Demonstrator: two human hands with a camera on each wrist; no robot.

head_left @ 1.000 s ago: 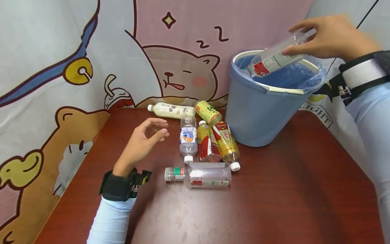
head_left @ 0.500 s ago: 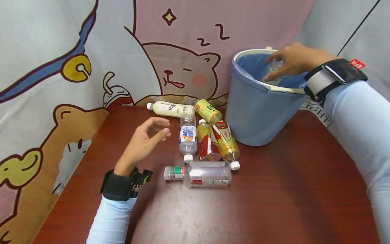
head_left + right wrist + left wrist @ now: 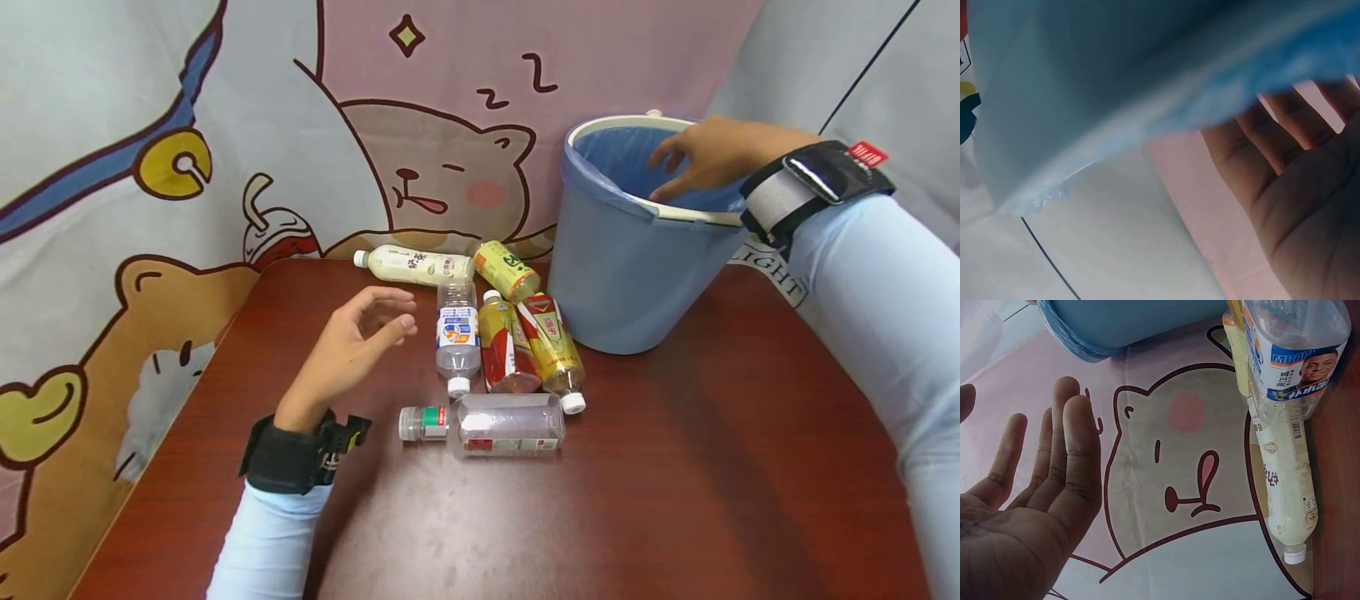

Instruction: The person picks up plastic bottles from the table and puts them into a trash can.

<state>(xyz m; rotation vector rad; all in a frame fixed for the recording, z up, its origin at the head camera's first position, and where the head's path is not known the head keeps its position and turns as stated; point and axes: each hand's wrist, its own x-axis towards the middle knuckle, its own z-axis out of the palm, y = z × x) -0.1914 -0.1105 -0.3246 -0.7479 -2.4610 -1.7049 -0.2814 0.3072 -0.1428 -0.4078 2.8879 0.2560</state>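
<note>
My right hand (image 3: 708, 158) is over the mouth of the blue-grey bin (image 3: 622, 275), fingers spread and holding nothing; in the right wrist view the bin hides its fingertips. My left hand (image 3: 348, 346) hovers over the table's left side with loosely bent fingers, nothing in its grasp. Nearest to it lies a clear bottle with a blue and white label (image 3: 457, 337). In front, a large clear bottle (image 3: 510, 425) lies on its side. Two red and gold labelled bottles (image 3: 508, 346) lie close together, with a yellow-labelled bottle (image 3: 506, 271) and a cream milk-tea bottle (image 3: 416, 264) behind.
A blue plastic liner (image 3: 615, 154) covers the inside of the bin and folds over its rim. The brown table (image 3: 675, 483) meets a cartoon-printed cloth (image 3: 442, 50) at the back.
My right hand lowered a clear bottle into the bin and let it go; the bottle is now out of sight. The left hand has stayed in place.
</note>
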